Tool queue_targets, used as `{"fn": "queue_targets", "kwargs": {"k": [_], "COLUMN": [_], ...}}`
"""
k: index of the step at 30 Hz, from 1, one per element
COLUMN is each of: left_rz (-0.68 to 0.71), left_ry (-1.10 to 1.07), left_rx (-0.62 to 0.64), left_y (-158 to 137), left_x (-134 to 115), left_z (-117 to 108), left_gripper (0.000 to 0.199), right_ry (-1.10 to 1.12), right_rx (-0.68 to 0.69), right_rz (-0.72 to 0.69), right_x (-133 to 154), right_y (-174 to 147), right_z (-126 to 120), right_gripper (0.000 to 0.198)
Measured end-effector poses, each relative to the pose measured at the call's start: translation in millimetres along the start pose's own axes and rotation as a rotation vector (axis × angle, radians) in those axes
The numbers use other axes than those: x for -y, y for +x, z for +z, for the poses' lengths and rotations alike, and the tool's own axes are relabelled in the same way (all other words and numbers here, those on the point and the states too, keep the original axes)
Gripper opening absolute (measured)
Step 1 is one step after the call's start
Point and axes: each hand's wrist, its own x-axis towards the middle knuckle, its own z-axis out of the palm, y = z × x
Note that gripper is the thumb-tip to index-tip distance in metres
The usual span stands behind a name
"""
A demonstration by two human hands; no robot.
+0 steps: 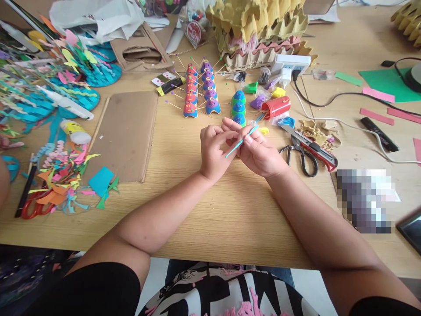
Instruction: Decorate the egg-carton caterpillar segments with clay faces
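My two hands meet over the middle of the table. Between the thumb and fingers of my right hand (261, 153) is a thin light-blue stick tool (234, 149), slanting down to the left across my fingers. My left hand (215, 151) is closed in a pinch right beside it; a bit of red shows between the fingers, too hidden to name. Just beyond the hands stands a green and blue egg-carton caterpillar (238, 107), partly covered by them. Further left are a red and blue caterpillar (190, 94) and a purple and blue one (210, 94), with faces and stick feelers.
Right of my hands lie black-handled scissors (308, 162), a red utility knife (317, 149), a red cup (276, 107) and bagged clay (258, 101). A cardboard sheet (123, 131) and paper scraps (62, 184) lie left. Egg trays (259, 26) are stacked behind; a power strip (291, 62) trails cables.
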Motion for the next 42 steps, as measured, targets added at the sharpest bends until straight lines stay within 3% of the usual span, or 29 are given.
{"fn": "queue_targets", "kwargs": {"k": [13,17,20,23,26,29,33,38,42], "left_rz": [0.064,0.007,-0.05,-0.182,-0.283,-0.324,-0.568,-0.89,-1.006], "left_ry": [0.089,0.078,0.005,-0.211,-0.411,-0.553,-0.86,-1.132,-1.239], "left_rx": [0.007,0.085,0.017,-0.078,-0.075,0.0,0.034,0.128,0.061], "left_y": [0,-1,-1,1,2,3,8,19,25], "left_x": [-8,-6,-3,-2,-6,-12,-18,-24,-23], "left_z": [-5,-5,-1,5,7,7,6,0,-3], "left_gripper": [0.047,0.041,0.038,0.038,0.036,0.034,0.03,0.019,0.012], "right_ry": [-0.213,-0.249,-0.234,-0.167,-0.166,-0.195,-0.316,-0.676,-0.782], "right_rx": [-0.077,-0.093,-0.175,-0.358,-0.511,-0.58,-0.638,-0.609,-0.478], "right_rz": [-0.075,-0.101,-0.12,-0.199,-0.254,-0.243,-0.293,-0.403,-0.35], "right_x": [-4,-5,-5,0,3,1,-8,-12,-11], "right_y": [-1,-2,-1,3,7,9,7,5,3], "right_z": [10,12,11,7,3,0,-5,-15,-16], "right_gripper": [0.043,0.043,0.042,0.039,0.039,0.045,0.044,0.035,0.033]}}
